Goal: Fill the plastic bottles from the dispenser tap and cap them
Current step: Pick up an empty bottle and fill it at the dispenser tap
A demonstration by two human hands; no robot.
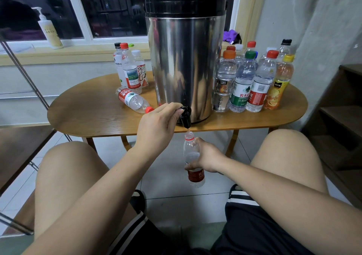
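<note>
At the near edge of the oval wooden table (88, 107), the left hand (156, 125) curls its fingers over the lever of the black tap (185, 117) on the steel dispenser (186, 62). Just below the spout, the right hand (205, 156) grasps an uncapped red-labelled plastic bottle (191, 149) round its middle, upright, mouth under the tap, some water inside. Left of the dispenser stand a few capped bottles (130, 68), with a red-capped bottle (134, 101) lying on its side nearer. A larger cluster of capped bottles (252, 82) stands to the right.
</note>
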